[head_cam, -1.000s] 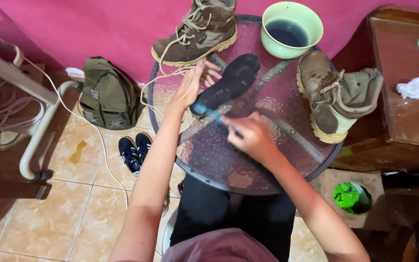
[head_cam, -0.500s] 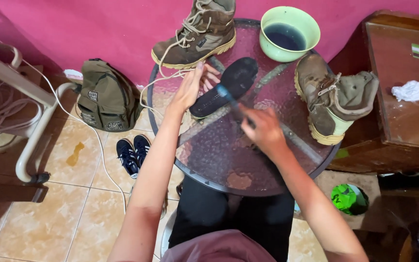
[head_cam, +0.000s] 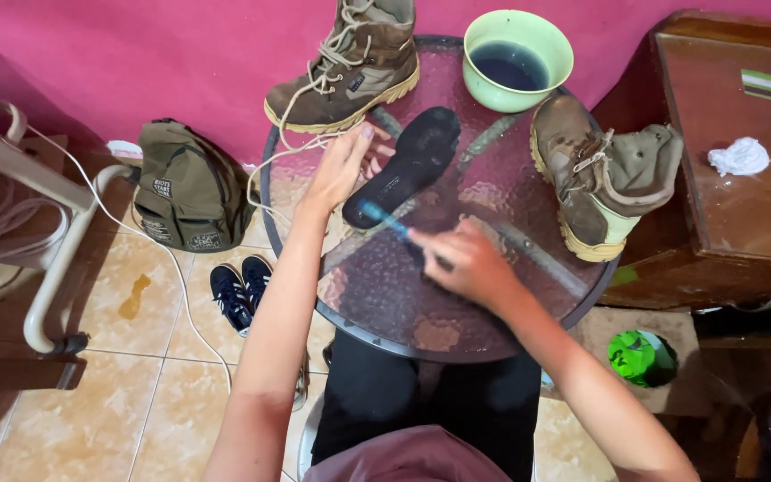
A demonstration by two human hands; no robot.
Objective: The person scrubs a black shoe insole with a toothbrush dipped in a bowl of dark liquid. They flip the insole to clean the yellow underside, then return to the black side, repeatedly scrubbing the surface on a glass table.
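Observation:
A black shoe insole (head_cam: 408,161) lies on the round glass table (head_cam: 385,295). My left hand (head_cam: 343,165) rests on the insole's left edge, fingers spread. My right hand (head_cam: 466,265) grips a blue toothbrush (head_cam: 384,218), whose head touches the near end of the insole. A brown lace-up boot (head_cam: 350,67) stands at the table's far left. A second brown boot (head_cam: 595,174), its tongue folded open, sits on the right. A green bowl (head_cam: 518,55) of dark water is at the far edge.
An olive backpack (head_cam: 187,187) leans on the pink wall over the tiled floor, with dark blue sneakers (head_cam: 238,293) beside it. A wooden cabinet (head_cam: 742,161) stands right of the table, a crumpled white tissue (head_cam: 740,155) on top. A green object (head_cam: 637,355) lies below.
My right hand drew the toothbrush back from the middle of the insole toward its near end. My left hand stayed on the insole.

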